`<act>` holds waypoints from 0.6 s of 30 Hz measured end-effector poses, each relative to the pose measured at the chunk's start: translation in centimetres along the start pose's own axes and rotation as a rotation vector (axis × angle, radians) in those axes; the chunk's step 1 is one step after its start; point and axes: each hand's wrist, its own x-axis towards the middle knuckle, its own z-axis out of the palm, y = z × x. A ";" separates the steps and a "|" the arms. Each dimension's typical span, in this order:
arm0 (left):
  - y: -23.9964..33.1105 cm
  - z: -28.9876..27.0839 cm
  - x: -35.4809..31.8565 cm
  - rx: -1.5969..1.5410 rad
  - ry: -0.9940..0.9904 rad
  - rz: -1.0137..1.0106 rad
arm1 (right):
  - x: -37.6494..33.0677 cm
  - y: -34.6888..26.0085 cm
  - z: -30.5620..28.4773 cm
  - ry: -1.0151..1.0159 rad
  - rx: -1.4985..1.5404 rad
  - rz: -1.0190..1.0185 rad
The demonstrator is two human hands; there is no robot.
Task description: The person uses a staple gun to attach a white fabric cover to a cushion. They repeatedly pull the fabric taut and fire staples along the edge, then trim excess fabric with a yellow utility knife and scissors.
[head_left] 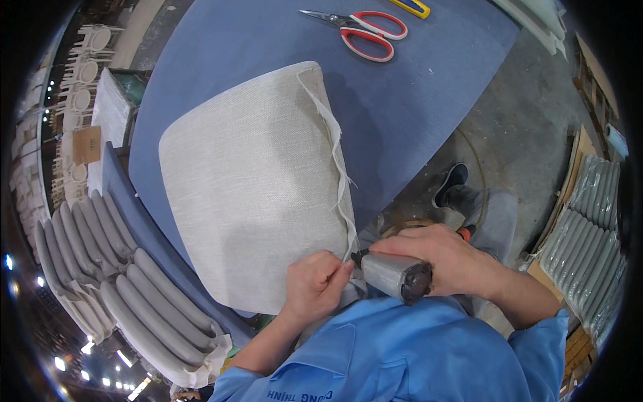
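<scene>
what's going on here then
A person's left hand grips the frayed edge of a pale cushion at its near corner. The right hand holds what looks like a staple gun, its nose right by that edge. Scissors lie on the blue table, beyond the cushion.

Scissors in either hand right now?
No: the red-handled scissors lie on the blue table, while the right hand grips a grey tool and the left hand pinches the cushion's fabric edge.
</scene>
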 end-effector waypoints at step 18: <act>8.0 2.0 -2.1 0.674 -0.063 -0.281 | -5.9 3.1 0.0 0.461 0.138 -0.405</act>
